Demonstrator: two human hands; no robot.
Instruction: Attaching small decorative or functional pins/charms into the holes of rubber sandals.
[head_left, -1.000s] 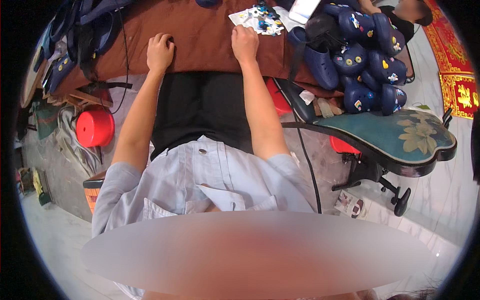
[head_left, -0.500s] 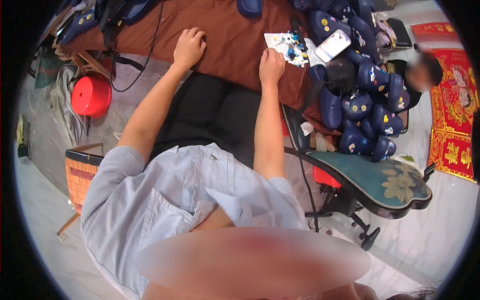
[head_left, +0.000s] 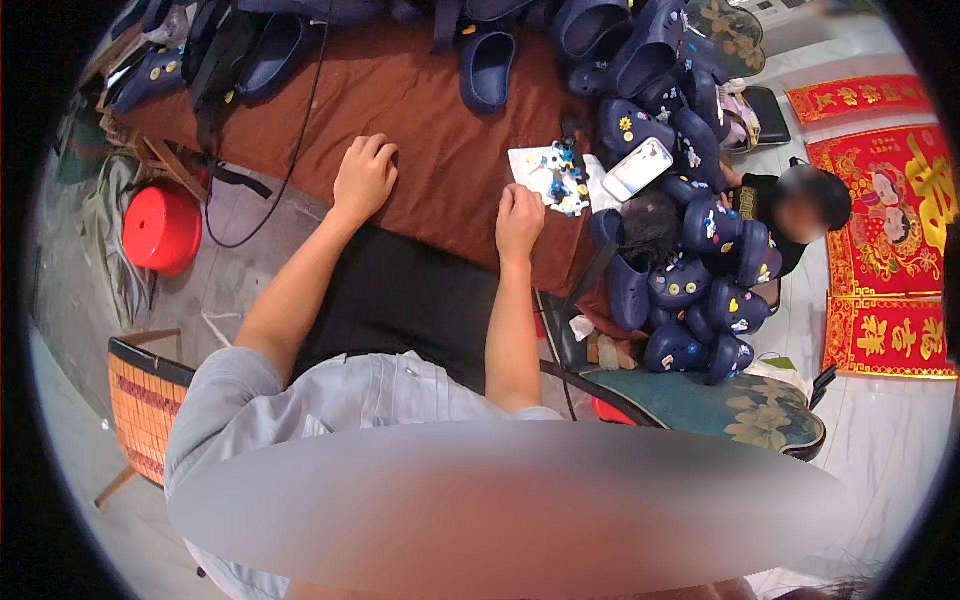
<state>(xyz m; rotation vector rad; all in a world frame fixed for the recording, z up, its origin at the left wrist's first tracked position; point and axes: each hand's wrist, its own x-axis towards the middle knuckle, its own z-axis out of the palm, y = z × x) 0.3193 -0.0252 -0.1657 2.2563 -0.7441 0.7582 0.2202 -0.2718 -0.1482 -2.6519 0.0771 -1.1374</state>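
Note:
My left hand (head_left: 365, 178) rests on the brown cloth (head_left: 420, 110) near the table's front edge, palm down. Its fingers are loosely bent and a little apart, with nothing seen in them. My right hand (head_left: 520, 222) lies on the same cloth farther right, its fingers curled under; what they hold, if anything, is hidden. Just beyond it, a white sheet (head_left: 522, 162) carries a heap of small white, blue and black pieces (head_left: 566, 182). A phone with a lit screen (head_left: 638, 168) leans to the right of that sheet.
Navy clogs with colourful charms (head_left: 683, 282) pile up at the right, and a single navy clog (head_left: 488, 72) stands at the far side. A dark cable (head_left: 300, 110) crosses the cloth. A red stool (head_left: 162, 230) stands left. Another person (head_left: 800, 215) is beyond the pile.
The view has tipped so the table sits lower in it and more clogs show at the far side. Both hands stay nearly in place on the cloth.

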